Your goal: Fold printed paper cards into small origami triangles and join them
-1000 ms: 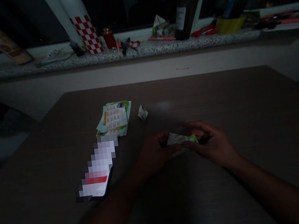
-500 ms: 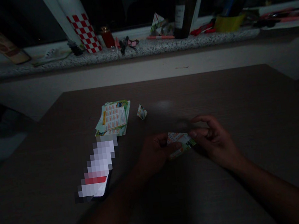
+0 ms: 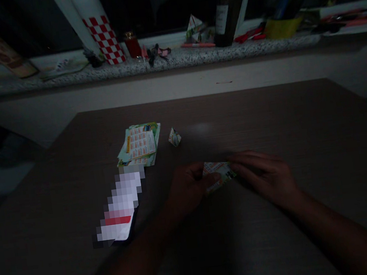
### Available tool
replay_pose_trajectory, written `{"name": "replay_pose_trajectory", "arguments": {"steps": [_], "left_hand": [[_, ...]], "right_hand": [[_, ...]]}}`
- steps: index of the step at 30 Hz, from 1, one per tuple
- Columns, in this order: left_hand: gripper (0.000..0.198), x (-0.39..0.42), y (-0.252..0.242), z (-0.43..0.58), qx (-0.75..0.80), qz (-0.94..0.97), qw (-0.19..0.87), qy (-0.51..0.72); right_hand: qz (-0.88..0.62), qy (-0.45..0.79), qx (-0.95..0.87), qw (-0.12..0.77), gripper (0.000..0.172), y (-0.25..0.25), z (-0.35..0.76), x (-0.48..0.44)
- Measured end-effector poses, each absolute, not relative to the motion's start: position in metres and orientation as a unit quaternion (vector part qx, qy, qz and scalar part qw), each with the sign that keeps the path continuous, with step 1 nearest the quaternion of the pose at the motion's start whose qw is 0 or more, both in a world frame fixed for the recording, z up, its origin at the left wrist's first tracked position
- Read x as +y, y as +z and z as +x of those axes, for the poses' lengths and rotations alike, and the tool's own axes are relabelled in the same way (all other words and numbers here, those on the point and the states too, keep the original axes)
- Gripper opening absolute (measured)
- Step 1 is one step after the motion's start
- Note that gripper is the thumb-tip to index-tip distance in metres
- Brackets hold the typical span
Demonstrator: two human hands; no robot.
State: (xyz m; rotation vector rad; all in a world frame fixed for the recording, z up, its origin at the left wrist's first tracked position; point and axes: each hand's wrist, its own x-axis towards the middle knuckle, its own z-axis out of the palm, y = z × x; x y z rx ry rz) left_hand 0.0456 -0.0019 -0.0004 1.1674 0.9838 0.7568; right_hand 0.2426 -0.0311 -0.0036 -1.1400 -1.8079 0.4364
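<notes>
A partly folded piece of printed paper [image 3: 221, 172], white, green and orange, is held just over the table. My left hand [image 3: 191, 185] grips its left side, thumb on top and fingers underneath. At the paper's right corner, the thumb and fingers of my right hand [image 3: 266, 174] are pinched together on the edge. Beyond my left hand stands a small folded paper shape [image 3: 174, 137] of similar print. To its left lies a stack of printed paper sheets [image 3: 141, 143]. The light is dim, so the paper's folds are hard to make out.
A phone [image 3: 121, 204] with a lit, blurred screen lies left of my hands on the wooden table [image 3: 268, 113]. Along the granite windowsill [image 3: 173, 61] stand a red-and-white checkered bottle [image 3: 106, 39], a red jar [image 3: 132, 45], a dark labelled bottle [image 3: 222, 19] and another folded paper piece [image 3: 194, 28].
My right hand's raised fingers have come down and closed against the thumb at the paper's right corner. The left hand keeps its grip, nearly still.
</notes>
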Motion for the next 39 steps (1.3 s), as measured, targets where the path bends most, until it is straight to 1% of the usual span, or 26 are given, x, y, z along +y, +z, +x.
{"name": "replay_pose_trajectory", "arguments": {"steps": [6, 9, 12, 17, 22, 29, 35, 39], "left_hand": [[0.011, -0.0042, 0.0019, 0.0469, 0.423, 0.541, 0.647, 0.332], [0.008, -0.006, 0.0041, 0.0481, 0.432, 0.545, 0.639, 0.329], [0.009, -0.0073, 0.0048, 0.0486, 0.428, 0.536, 0.647, 0.332], [0.015, -0.0057, -0.0001, 0.0466, 0.383, 0.494, 0.711, 0.323], [0.019, -0.0033, -0.0022, 0.0457, 0.37, 0.458, 0.75, 0.302], [0.02, -0.0033, -0.0012, 0.0463, 0.367, 0.443, 0.762, 0.297], [0.02, -0.0017, -0.003, 0.0454, 0.357, 0.431, 0.772, 0.302], [0.02, -0.0008, -0.0046, 0.0446, 0.353, 0.432, 0.774, 0.298]], "right_hand": [[-0.493, 0.238, -0.702, 0.457, 0.009, -0.0022, 0.2404, -0.0306], [-0.495, 0.257, -0.695, 0.452, 0.014, 0.0004, 0.2396, -0.0317], [-0.484, 0.255, -0.713, 0.439, 0.021, 0.0036, 0.2399, -0.0336], [-0.475, 0.199, -0.754, 0.409, 0.026, 0.0055, 0.2423, -0.0358], [-0.476, 0.186, -0.768, 0.386, 0.031, 0.0051, 0.2423, -0.0364], [-0.477, 0.222, -0.744, 0.413, 0.037, 0.0035, 0.2416, -0.0361], [-0.48, 0.272, -0.714, 0.431, 0.038, 0.0031, 0.2418, -0.0362], [-0.49, 0.286, -0.706, 0.424, 0.042, 0.0057, 0.2405, -0.0378]]}}
